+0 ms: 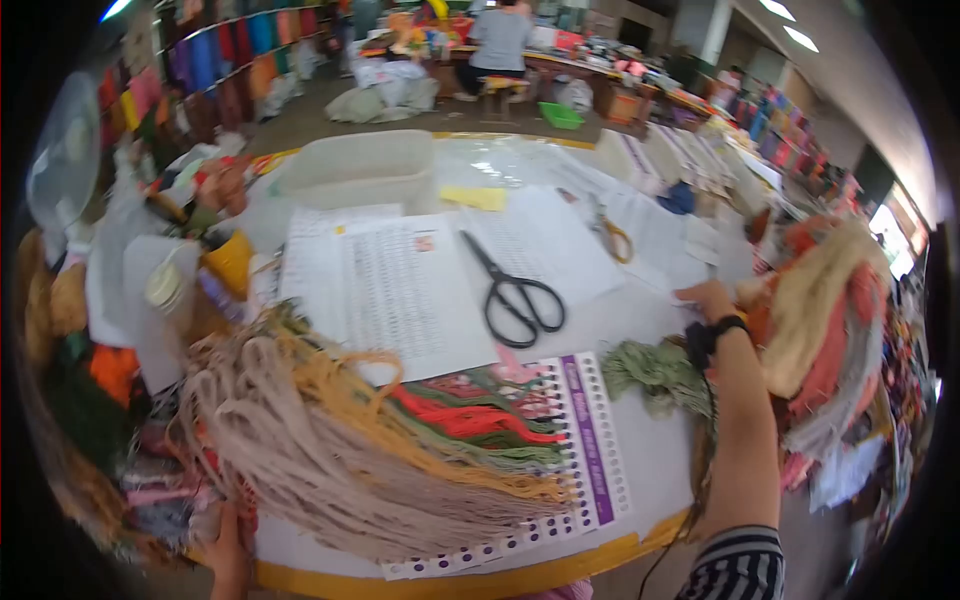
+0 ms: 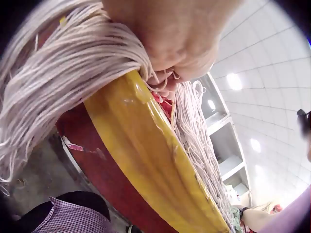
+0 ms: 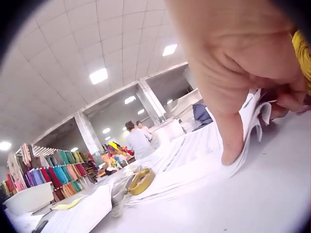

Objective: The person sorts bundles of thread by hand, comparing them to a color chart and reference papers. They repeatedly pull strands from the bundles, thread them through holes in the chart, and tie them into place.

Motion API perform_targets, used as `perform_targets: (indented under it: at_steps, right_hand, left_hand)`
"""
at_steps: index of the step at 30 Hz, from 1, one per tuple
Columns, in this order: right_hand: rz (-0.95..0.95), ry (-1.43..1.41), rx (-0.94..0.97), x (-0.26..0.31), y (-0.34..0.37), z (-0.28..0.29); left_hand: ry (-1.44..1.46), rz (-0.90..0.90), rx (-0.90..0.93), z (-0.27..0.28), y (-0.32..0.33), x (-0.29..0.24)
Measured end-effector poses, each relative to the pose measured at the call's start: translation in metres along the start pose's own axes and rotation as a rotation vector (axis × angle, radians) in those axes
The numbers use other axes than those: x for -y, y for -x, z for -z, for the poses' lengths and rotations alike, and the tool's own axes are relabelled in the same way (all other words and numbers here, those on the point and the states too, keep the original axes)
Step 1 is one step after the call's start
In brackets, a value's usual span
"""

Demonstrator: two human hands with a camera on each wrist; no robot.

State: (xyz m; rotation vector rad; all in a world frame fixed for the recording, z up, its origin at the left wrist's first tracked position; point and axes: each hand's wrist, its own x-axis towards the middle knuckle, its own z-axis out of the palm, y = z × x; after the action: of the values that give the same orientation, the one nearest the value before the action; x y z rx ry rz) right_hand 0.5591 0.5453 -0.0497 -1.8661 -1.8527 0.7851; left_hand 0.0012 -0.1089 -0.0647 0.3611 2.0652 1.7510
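Note:
At the table's near left corner my left hand point(image 1: 222, 545) grips a bundle of pale mauve thread point(image 2: 73, 63); the left wrist view has its fingers curled into the strands at the table edge. Over on the right, my right hand point(image 1: 708, 300) pinches the bent edge of some printed paper sheets point(image 3: 194, 150), thumb on top. Skeins in mauve, orange, red and green point(image 1: 470, 420) hang from a white punched card point(image 1: 595, 440) with a purple stripe. Black-handled scissors point(image 1: 525, 305) rest on printed sheets point(image 1: 400, 290) in the middle.
A green skein point(image 1: 655, 375) lies beside my right forearm. Yellow-handled scissors point(image 1: 615, 240) lie on papers near a translucent bin point(image 1: 360, 170). Bundled threads point(image 1: 830, 310) crowd the right side, and bags and a cup point(image 1: 168, 285) the left. Another person point(image 1: 500, 40) sits farther back.

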Motion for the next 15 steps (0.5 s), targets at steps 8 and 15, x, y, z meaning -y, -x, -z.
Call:
perform_targets:
  at_steps: [8, 15]
  right_hand:
    - [0.12, -0.459, -0.39, 0.075, 0.033, 0.016]
    - [0.71, 0.119, -0.98, 0.08, 0.073, 0.086]
  left_hand:
    - [-0.041, 0.058, 0.039, -0.008, 0.006, -0.026]
    - [0.059, -0.217, 0.056, -0.023, 0.004, -0.084]
